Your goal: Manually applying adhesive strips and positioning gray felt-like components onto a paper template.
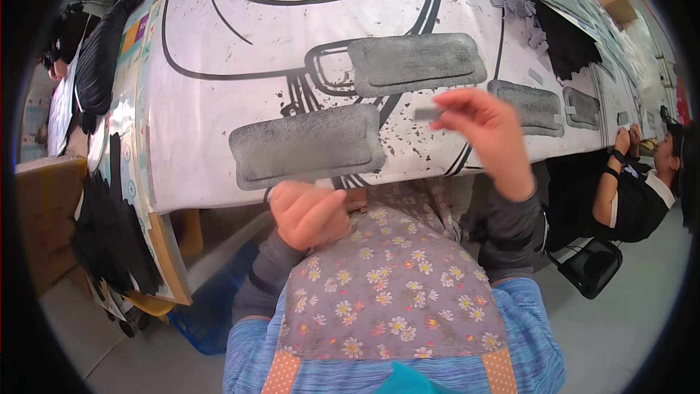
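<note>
Two grey rounded-rectangle pads lie on the table: the near pad (306, 144) to the left, the far pad (419, 62) further back. My left hand (310, 213) is at the table's front edge, just below the near pad, with its fingers curled closed; whatever they may hold is hidden. Above the table, right of the near pad, my right hand (485, 131) is somewhat blurred. A small dark grey strip (425, 114) sticks out to the left from between its thumb and fingers.
A white cloth with black line drawings (211, 124) covers the table. More grey pads (536, 108), loose grey strips (519, 7) and black fabric (561, 40) lie to the right. A co-worker (634, 190) sits at the right. Dark strips (113, 226) hang at the left.
</note>
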`<state>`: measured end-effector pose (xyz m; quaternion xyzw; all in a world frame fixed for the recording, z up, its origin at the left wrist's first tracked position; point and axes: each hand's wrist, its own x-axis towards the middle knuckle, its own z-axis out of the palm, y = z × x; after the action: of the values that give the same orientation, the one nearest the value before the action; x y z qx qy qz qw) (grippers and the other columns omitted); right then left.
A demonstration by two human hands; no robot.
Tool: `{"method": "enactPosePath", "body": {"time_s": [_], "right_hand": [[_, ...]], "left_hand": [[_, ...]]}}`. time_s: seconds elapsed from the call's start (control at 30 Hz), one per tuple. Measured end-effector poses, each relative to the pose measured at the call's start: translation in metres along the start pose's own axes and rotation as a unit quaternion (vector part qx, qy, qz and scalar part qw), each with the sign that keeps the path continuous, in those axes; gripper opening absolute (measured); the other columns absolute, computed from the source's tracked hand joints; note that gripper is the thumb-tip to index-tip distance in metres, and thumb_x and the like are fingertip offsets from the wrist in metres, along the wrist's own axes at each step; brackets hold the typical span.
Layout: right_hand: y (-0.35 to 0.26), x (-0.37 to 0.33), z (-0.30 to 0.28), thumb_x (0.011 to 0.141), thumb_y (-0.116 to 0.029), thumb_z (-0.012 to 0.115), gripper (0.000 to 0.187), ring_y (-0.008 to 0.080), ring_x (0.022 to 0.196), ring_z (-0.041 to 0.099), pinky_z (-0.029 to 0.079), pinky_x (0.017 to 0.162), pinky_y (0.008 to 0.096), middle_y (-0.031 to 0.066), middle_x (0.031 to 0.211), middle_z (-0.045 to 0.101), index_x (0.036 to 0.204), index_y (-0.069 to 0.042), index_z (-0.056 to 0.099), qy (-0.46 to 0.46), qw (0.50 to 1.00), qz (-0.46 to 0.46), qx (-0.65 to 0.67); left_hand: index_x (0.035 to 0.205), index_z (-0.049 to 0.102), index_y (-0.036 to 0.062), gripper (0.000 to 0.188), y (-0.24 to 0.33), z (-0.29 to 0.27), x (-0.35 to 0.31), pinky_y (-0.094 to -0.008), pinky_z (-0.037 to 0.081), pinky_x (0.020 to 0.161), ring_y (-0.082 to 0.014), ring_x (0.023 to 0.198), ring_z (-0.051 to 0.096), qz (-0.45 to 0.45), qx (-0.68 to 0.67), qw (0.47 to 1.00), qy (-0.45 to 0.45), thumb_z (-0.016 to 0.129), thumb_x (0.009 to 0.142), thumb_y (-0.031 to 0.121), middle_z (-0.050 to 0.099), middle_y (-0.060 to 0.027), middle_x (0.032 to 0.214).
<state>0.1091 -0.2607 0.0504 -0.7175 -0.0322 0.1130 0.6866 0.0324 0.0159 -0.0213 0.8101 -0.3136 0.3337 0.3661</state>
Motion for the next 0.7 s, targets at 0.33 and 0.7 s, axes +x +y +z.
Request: {"method": "enactPosePath", "body": {"time_s": [0.33, 0.7], "right_hand": [[0.046, -0.025, 0.041, 0.096, -0.005, 0.056, 0.005, 0.0047, 0.062, 0.049, 0.041, 0.057, 0.0197, 0.0009, 0.078, 0.058, 0.096, -0.004, 0.052, 0.026, 0.984, 0.163, 0.061], [0.066, -0.008, 0.066, 0.093, -0.002, 0.058, 0.028, 0.0078, 0.068, 0.053, 0.044, 0.06, 0.0255, 0.0037, 0.072, 0.056, 0.082, -0.008, 0.033, 0.03, 0.998, 0.063, 0.006]], "left_hand": [[0.091, 0.068, 0.0112, 0.029, -0.006, 0.026, 0.003, -0.0328, 0.039, 0.063, -0.0174, 0.07, 0.056, -0.016, 0.045, 0.998, -0.05, 0.068, 0.064, 0.001, 0.065, 0.0023, 0.081], [0.075, 0.057, 0.0097, 0.018, -0.006, 0.033, 0.011, -0.0321, 0.039, 0.07, -0.0201, 0.078, 0.058, -0.05, 0.076, 0.994, -0.059, 0.059, 0.058, 0.003, 0.071, -0.0019, 0.095]]}}
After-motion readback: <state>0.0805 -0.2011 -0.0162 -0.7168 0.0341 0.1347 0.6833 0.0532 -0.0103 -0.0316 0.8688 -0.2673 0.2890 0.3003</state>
